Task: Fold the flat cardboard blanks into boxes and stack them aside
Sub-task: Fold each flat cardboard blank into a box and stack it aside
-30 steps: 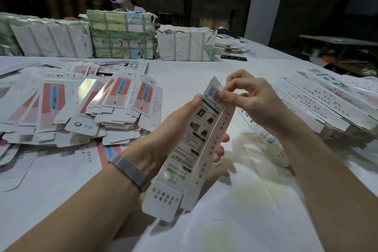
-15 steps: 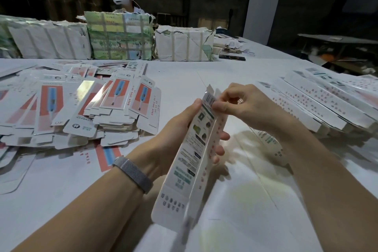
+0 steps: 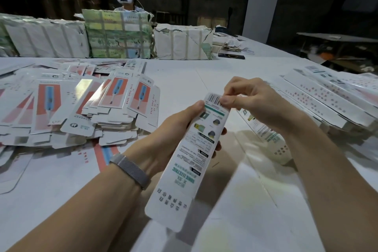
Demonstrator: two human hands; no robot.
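- White surface (image 3: 204, 75): flat blanks (image 3: 86, 108) heaped centre-left, folded boxes (image 3: 327, 98) stacked right.
- Box (image 3: 196, 149), frame centre: left hand (image 3: 173, 135) wraps its body; right hand (image 3: 251, 100) grip pinches the barcode flap.
- Risk: an off-line tuck likely creases the flap; a loose left grip lets the sleeve collapse.

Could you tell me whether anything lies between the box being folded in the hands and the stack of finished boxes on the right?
Nothing visible does. The box is held above the table in the left hand, with the right hand pinching its top flap. Only bare table and one loose box lying flat separate it from the stack.
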